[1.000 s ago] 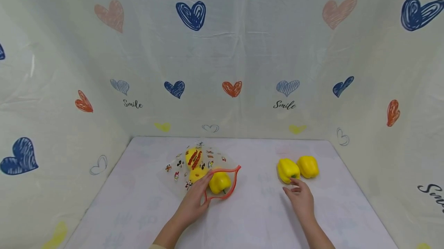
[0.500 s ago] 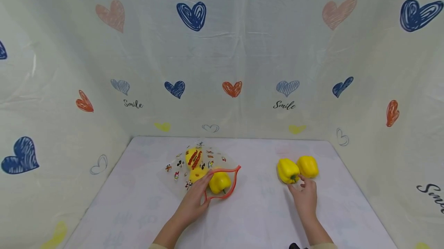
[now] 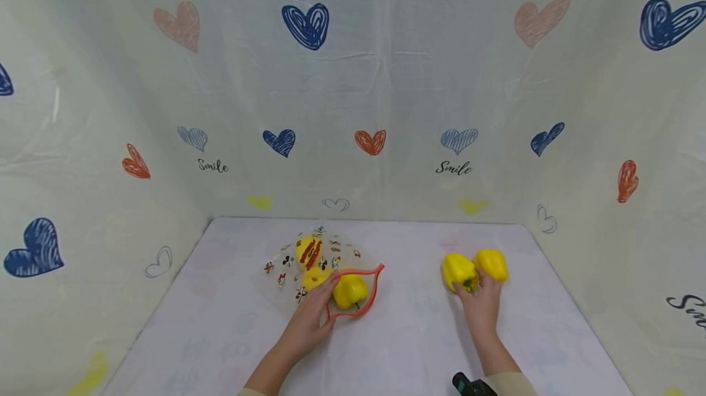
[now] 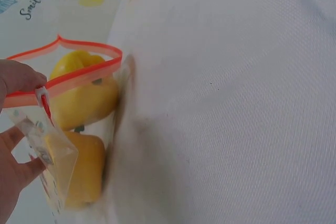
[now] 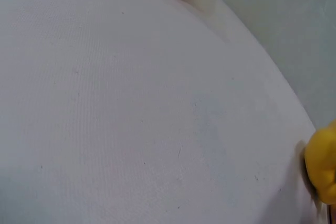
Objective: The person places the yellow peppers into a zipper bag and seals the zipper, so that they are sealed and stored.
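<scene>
My left hand (image 3: 309, 316) grips the rim of a clear printed zip bag (image 4: 63, 166) edged in red, holding its mouth apart. Inside lies a yellow bell pepper (image 3: 350, 292) near the opening, its green stem toward me. More yellow shows through the film behind it, and the left wrist view shows another bell pepper (image 4: 86, 171) deeper in the bag. On the right, my right hand (image 3: 481, 304) holds thumb and fingers around the near, stem end of a second yellow bell pepper (image 3: 456, 268). In the right wrist view this hand is almost wholly out of sight.
Right beside the held pepper sits another yellow bell pepper (image 3: 491, 264), partly behind my fingers. All of it rests on a white-covered table (image 3: 408, 335). A pale curtain (image 3: 353, 89) printed with hearts stands along the back and sides. A black device (image 3: 471, 385) is at my right wrist.
My right hand has moved forward, from just short of the left loose pepper to around its stem end. Left hand, bag and peppers stay put.
</scene>
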Demonstrator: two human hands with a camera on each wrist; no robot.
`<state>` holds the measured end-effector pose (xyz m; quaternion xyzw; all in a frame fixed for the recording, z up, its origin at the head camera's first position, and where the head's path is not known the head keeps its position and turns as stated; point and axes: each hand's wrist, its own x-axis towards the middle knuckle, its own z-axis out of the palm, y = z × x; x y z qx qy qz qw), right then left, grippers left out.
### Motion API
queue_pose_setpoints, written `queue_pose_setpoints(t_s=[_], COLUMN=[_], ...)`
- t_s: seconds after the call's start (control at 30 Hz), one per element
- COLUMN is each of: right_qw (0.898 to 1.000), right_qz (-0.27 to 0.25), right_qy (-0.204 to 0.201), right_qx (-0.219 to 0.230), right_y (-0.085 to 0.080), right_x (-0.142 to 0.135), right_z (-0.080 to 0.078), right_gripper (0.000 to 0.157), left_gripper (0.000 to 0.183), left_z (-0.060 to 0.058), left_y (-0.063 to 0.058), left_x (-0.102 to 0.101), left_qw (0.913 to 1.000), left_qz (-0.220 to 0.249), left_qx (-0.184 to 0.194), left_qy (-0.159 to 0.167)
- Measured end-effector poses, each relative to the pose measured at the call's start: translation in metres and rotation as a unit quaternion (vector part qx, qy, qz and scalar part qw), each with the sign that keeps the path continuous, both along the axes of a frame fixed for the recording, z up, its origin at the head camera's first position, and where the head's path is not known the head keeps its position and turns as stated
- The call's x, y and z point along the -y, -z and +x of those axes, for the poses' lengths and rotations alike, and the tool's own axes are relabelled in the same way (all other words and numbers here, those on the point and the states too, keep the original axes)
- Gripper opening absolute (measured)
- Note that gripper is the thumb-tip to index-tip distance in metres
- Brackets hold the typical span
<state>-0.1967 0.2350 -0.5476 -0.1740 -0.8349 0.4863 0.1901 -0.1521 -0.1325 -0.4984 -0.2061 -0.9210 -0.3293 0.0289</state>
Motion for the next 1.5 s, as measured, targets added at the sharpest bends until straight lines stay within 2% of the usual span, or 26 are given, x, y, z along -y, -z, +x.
queue_pose_setpoints(t_s=[0.5,1.03,1.5], right_qw=[0.999,0.998,0.993], right_qz=[-0.032,-0.049,-0.075], right_qy=[0.005,-0.006,-0.081], right_qx=[0.017,0.032,0.042], right_y=[0.001,-0.005,-0.014], right_x=[0.001,0.003,0.015], right_z=[-0.008,-0.002,0.010], right_gripper=[0.066,0.066,0.067], left_gripper=[0.082,0.082,0.082], left_z=[0.001,0.000,0.000], left_y=[0.001,0.001,0.001], left_x=[-0.001,0.000,0.000], left_qw=[0.9999,0.9999,0.9999], left_qz=[0.001,-0.002,0.001], left_qx=[-0.014,-0.016,-0.011], left_qy=[0.002,0.000,0.002])
